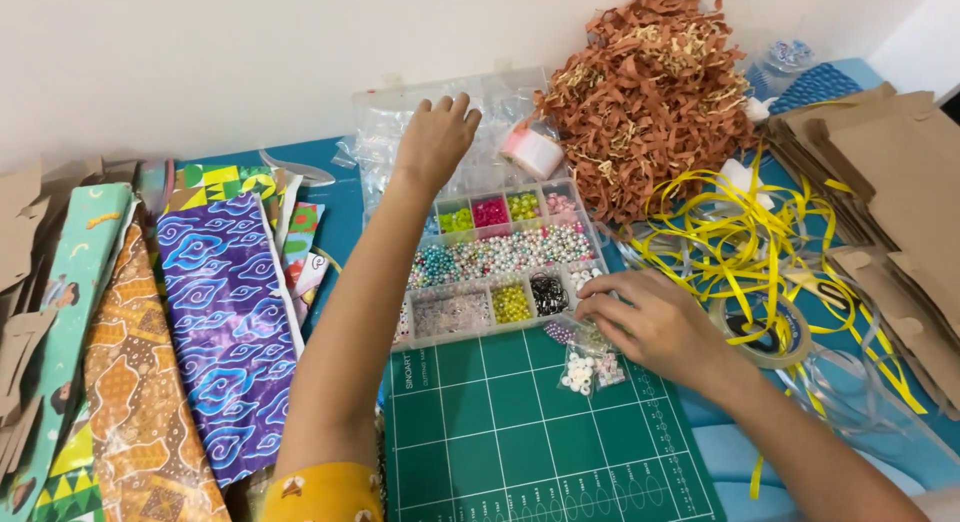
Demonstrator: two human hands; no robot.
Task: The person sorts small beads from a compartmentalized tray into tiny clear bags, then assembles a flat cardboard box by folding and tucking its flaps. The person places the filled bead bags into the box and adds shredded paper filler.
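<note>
A clear plastic organiser box with compartments of coloured beads lies at the top of a green cutting mat. Its clear lid stands raised behind it. My left hand reaches over the box and rests on the lid, fingers spread. My right hand sits at the box's right front corner, fingers curled down over small clear bags of beads on the mat; whether it grips one I cannot tell. A pink and white tape roll lies just right of the left hand.
Patterned wrapping sheets are stacked at the left. A heap of brown paper shred sits at the back. Tangled yellow ribbon, a clear tape roll and brown paper bags fill the right side.
</note>
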